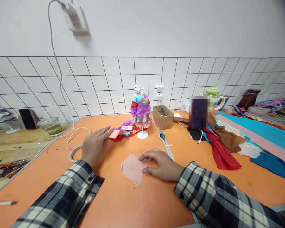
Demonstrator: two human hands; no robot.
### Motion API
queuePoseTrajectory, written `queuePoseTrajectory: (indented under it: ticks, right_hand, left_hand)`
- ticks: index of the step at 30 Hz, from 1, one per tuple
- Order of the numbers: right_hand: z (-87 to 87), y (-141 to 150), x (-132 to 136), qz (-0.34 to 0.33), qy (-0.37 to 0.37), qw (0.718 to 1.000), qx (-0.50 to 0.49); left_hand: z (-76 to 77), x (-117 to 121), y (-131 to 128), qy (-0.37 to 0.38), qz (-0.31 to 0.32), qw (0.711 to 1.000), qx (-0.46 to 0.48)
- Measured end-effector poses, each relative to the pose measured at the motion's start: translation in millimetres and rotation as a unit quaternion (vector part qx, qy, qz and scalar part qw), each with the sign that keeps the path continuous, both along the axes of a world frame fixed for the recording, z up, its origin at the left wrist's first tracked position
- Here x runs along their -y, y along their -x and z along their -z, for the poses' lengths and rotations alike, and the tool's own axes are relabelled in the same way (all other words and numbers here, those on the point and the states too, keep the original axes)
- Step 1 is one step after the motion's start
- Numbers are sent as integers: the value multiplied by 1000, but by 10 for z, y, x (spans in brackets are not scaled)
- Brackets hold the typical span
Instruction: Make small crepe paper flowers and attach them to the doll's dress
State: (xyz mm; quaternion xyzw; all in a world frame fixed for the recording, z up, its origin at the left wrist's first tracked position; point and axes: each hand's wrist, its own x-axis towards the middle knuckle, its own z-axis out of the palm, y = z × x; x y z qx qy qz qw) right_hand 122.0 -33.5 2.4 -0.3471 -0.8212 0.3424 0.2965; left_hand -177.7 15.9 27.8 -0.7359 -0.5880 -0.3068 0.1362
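A small, angular piece of pink cloth (pixel 132 169) lies on the orange tabletop in the middle. At its right edge is my right hand (pixel 158 165), thumb and forefinger curled onto the cloth; a ring shows on one finger. My left hand (pixel 96 146) is open with its fingers stretched out and together, its tips beside a small pile of cloth scraps (pixel 123 134) in red, purple, pink and blue. A white-and-purple label or packet (pixel 126 128) rests on that pile. Behind it, a small dress form wears a purple ruffled dress (pixel 142 110) with red and blue parts.
Two bare white dress forms (pixel 160 90) and a cardboard box (pixel 163 117) stand at the back. To the right lie red cloth (pixel 224 152), brown cloth and long cloth strips. A tape roll (pixel 76 154) and white cable (pixel 61 79) are left. A green-lidded jug (pixel 213 96) stands back right.
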Motion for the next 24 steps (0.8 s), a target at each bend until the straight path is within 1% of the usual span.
queuePoseTrajectory:
  ticks: [2, 3, 5, 7, 9, 11, 13, 14, 16, 17, 19, 21, 22, 24]
  right_hand:
    - [8, 20, 32, -56, -47, 997, 31]
    - [9, 28, 44, -76, -59, 994, 50]
    - [0, 31, 54, -90, -73, 989, 93]
    - [-20, 14, 45, -84, -79, 985, 126]
    - [-41, -15, 24, -71, -80, 986, 131]
    - [-50, -44, -5, -52, -78, 989, 116]
    - [-38, -67, -40, -10, -79, 991, 103]
    - [-25, -75, -61, 24, -77, 991, 103]
    - [18, -89, -109, 93, -63, 988, 110]
    - [44, -94, -134, 119, -49, 986, 110]
    - [99, -102, -181, 138, -13, 986, 96]
    - [143, -108, -213, 136, 17, 988, 78]
    - [156, -110, -221, 136, 26, 988, 76]
    - [162, -111, -220, 144, 23, 986, 86]
  left_hand:
    - [36, -47, 22, 20, -3, 998, -53]
    - [52, -56, -4, 39, 6, 997, -72]
    - [75, -58, -80, 97, 40, 989, -104]
    - [79, -47, -123, 139, 63, 980, -126]
    - [65, -33, -102, 125, 52, 982, -129]
    - [37, -20, -42, 79, 29, 990, -115]
    - [5, -2, -5, 51, 20, 994, -98]
    - [-10, 12, -14, 48, 28, 994, -90]
    - [-27, 57, -104, 67, 73, 992, -78]
    - [-27, 88, -185, 89, 114, 987, -75]
    - [-7, 165, -391, 145, 198, 966, -80]
    - [35, 244, -595, 191, 254, 945, -76]
    - [60, 277, -675, 211, 269, 937, -70]
    - [104, 318, -768, 239, 263, 934, -46]
